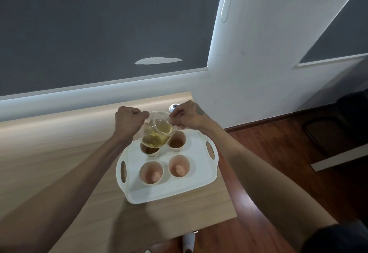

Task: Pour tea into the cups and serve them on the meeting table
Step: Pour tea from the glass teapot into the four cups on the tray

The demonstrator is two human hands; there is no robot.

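Note:
A glass teapot (157, 133) with yellow tea is held tilted over the far-left cup (150, 151) on a white tray (199, 181). My left hand (129, 122) is closed at the pot's left side, and my right hand (187, 117) grips its right side by the rim. The far-left cup and the far-right cup (176, 142) hold brown tea. The near-left cup (151, 172) and the near-right cup (178, 165) look pink inside with no liquid showing. All the cups stand upright on the tray.
The tray sits near the right end of a light wooden table (59, 153). A round metal grommet (173, 106) is set in the tabletop behind the pot. Dark wooden floor (278, 163) lies to the right, with a dark chair (338, 125) at far right.

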